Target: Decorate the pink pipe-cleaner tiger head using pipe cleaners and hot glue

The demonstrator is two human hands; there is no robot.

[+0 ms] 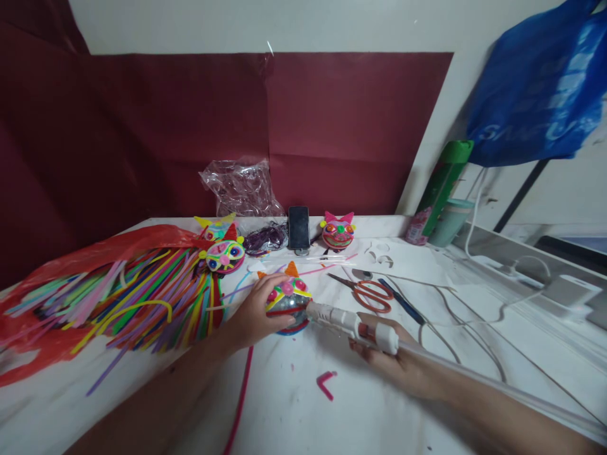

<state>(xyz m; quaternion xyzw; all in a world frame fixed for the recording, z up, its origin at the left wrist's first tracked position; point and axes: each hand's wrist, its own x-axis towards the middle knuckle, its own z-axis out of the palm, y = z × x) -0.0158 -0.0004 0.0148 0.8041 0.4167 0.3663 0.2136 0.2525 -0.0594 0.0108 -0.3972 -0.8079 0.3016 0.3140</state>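
My left hand is closed around the left side of a round craft lion head, which has orange ears, pink eyes and a clear, shiny body. In my right hand is a white hot glue gun, its nozzle pointing left and at the head's right side. Whether the nozzle touches the head I cannot tell. A long clear glue stick runs out of the gun's back along my right forearm. A short bent pink pipe cleaner lies on the table in front of the gun.
Colourful pipe cleaners spread over a red plastic bag at left. Finished-looking heads stand behind, near a phone. Orange-handled scissors, a blue-handled tool, cables and a power strip lie at right.
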